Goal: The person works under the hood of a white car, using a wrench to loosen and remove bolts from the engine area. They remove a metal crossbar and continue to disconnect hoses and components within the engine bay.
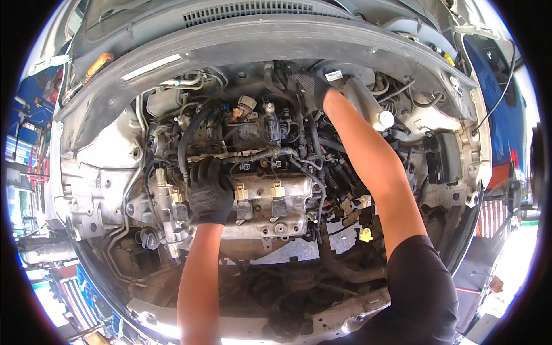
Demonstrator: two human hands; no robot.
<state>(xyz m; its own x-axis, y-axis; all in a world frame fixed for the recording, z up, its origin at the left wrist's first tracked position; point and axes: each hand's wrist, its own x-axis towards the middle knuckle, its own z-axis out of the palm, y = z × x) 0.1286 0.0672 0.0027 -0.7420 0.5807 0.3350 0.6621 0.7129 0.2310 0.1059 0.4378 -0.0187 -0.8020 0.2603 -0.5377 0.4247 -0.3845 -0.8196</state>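
My left hand (210, 192), in a black glove, rests on the silver valve cover (259, 230) of an engine. Its fingers lie slightly apart over the cover's far edge, beside a wiring harness (270, 153). Right of this hand, black ignition coils (278, 209) with beige connectors (241, 192) sit on the cover. A thick black hose (188, 135) curves down just beyond the left fingers. My right hand (309, 89), also gloved, reaches far back behind the engine among dark hoses (276, 86). Its fingertips blend into the dark parts there, and I cannot see whether it grips anything.
The windscreen cowl (276, 40) arches over the engine bay's back. An orange-handled tool (100, 65) lies at its left end. Right of my right forearm are a white-capped reservoir (384, 119) and a black box (444, 158). Body panels and the front crossmember (230, 325) frame the bay.
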